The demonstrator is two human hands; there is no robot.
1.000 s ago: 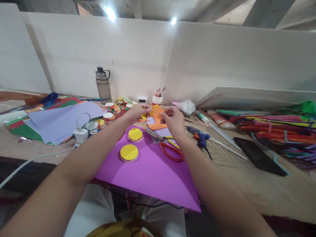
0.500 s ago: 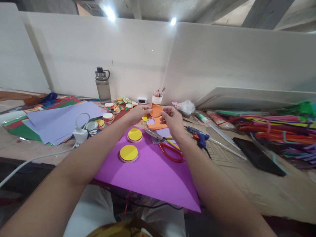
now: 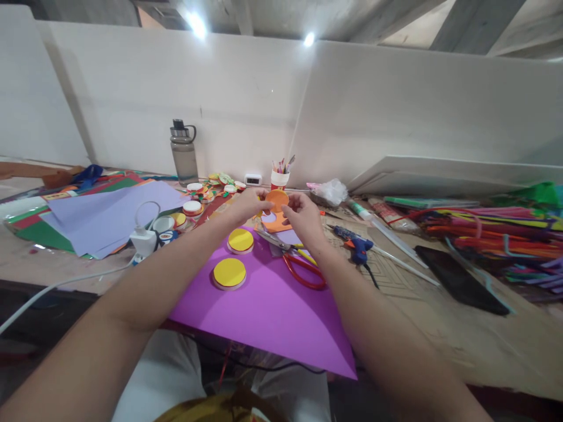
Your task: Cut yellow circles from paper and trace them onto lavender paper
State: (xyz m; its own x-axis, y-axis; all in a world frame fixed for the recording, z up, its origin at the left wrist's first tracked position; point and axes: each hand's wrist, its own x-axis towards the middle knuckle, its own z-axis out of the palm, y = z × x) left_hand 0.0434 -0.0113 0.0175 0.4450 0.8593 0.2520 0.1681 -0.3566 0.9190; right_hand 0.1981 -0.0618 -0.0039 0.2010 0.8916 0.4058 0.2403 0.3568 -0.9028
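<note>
Head: hands [image 3: 249,206] [image 3: 305,218] closer around orange disc [image 3: 277,200]

My orange disc [image 3: 277,200] looks matt and smooth; paper or foam, I can't tell. My purple sheet [image 3: 272,328]: smooth, flat matt finish. Scissors [image 3: 285,246]: bare metal blades, glossy red plastic handles. Glue gun [image 3: 361,249]: blue plastic. My bottle [image 3: 183,157]: smoky see-through plastic, smooth. Bag [image 3: 333,191]: thin clear plastic, crinkled, shiny. Phone [image 3: 461,280]: black, smooth face. Surface [image 3: 422,328] to my right: matt, cardboard-like.
</note>
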